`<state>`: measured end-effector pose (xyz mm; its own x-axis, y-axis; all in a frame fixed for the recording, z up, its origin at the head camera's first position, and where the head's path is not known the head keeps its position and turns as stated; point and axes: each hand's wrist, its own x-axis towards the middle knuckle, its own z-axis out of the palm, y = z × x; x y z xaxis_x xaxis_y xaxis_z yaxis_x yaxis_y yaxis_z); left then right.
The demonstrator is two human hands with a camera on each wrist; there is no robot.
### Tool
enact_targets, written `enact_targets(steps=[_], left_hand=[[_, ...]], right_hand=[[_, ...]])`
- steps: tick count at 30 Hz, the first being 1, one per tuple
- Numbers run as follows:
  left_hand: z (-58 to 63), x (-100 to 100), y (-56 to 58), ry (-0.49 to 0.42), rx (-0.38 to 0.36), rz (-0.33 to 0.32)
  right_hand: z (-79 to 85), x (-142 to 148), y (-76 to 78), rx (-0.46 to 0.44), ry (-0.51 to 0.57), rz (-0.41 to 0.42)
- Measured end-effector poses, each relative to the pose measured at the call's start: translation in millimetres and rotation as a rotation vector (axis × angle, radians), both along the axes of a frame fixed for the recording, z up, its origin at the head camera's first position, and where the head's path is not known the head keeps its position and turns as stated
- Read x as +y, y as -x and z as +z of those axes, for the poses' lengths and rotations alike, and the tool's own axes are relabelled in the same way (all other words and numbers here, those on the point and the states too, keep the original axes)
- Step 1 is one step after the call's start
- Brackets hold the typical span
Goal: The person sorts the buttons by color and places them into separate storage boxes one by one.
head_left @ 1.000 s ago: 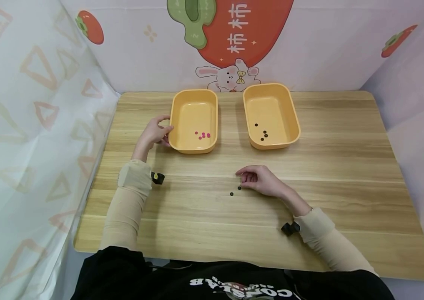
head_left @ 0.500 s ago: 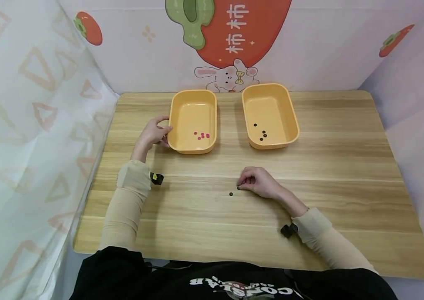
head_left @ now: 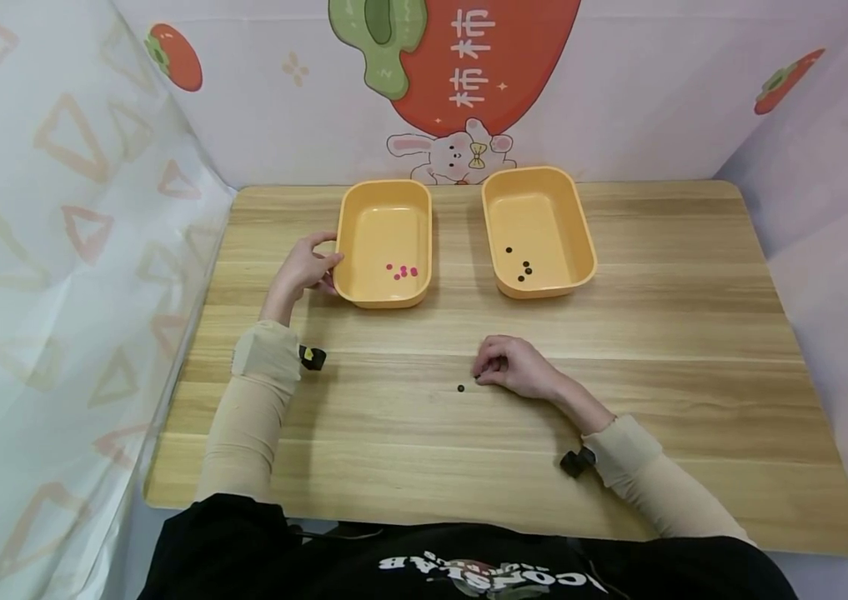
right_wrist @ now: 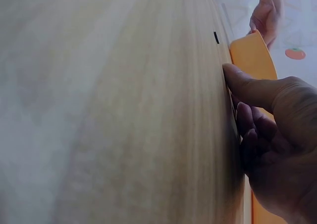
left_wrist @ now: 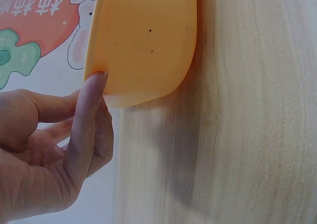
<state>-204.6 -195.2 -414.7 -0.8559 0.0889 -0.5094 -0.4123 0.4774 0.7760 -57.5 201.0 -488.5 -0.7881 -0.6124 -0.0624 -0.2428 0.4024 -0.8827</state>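
Note:
My left hand pinches the left rim of a yellow plastic tray, thumb on top. In the left wrist view its fingers meet the tray's edge. Several small pink discs lie in that tray. My right hand is down on the wooden table, its thumb and fingertips closed around a small black disc that is mostly hidden by them. A second black disc lies just left of those fingertips; the right wrist view shows this disc beyond the thumb.
A second yellow tray stands to the right of the first, with several black discs inside. The wooden table ends at a printed cloth backdrop. Black cameras sit on both wrists.
My right thumb and fingers have drawn together over the nearer black disc, which was in plain sight a second ago. My left hand stays at the tray rim.

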Motion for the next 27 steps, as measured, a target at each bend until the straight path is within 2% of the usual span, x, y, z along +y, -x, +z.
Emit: enact_targets(steps=[4,9,18,27], left_hand=[[0.4,-0.3,-0.3,-0.001,0.0,-0.001],[1.1,-0.3,-0.8,0.004,-0.005,0.0],[0.9,0.2,-0.9,-0.004,-0.009,0.007],[2.6,1.1,-0.7,-0.007,-0.012,0.009]], right_hand=[[0.5,-1.2,-1.8,0.019,-0.01,-0.012],[1.4,-2.2,-4.3,-0.012,-0.024,-0.085],[-0.9,-0.2,-3.7,-0.1,0.098,-0.207],[2.4,8.9,-1.4,-0.161,0.18,-0.236]])
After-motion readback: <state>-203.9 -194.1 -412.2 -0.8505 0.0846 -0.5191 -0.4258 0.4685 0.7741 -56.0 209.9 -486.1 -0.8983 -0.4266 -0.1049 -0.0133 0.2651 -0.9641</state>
